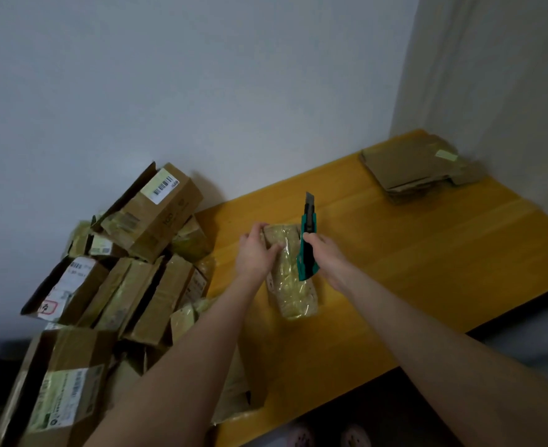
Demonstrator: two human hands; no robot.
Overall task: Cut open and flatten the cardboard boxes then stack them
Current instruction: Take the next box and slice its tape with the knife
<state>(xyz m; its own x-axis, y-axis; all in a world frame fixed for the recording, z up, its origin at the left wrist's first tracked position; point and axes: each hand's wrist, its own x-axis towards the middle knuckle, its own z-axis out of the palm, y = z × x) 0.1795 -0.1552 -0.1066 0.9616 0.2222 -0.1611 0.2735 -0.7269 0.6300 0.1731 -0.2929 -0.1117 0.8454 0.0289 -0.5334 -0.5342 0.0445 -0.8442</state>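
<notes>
A small cardboard box (290,285) wrapped in shiny yellowish tape lies on the yellow table (427,269). My left hand (258,251) grips its far left end, thumb over the top. My right hand (325,258) holds a teal and black utility knife (308,243) upright beside the box, its blade out and pointing up, away from the cardboard. A stack of flattened boxes (408,167) lies at the table's far right corner.
A heap of unflattened taped boxes (127,269) covers the left end of the table, against the white wall. The table's front edge (379,379) runs diagonally below my arms. A curtain hangs at the right.
</notes>
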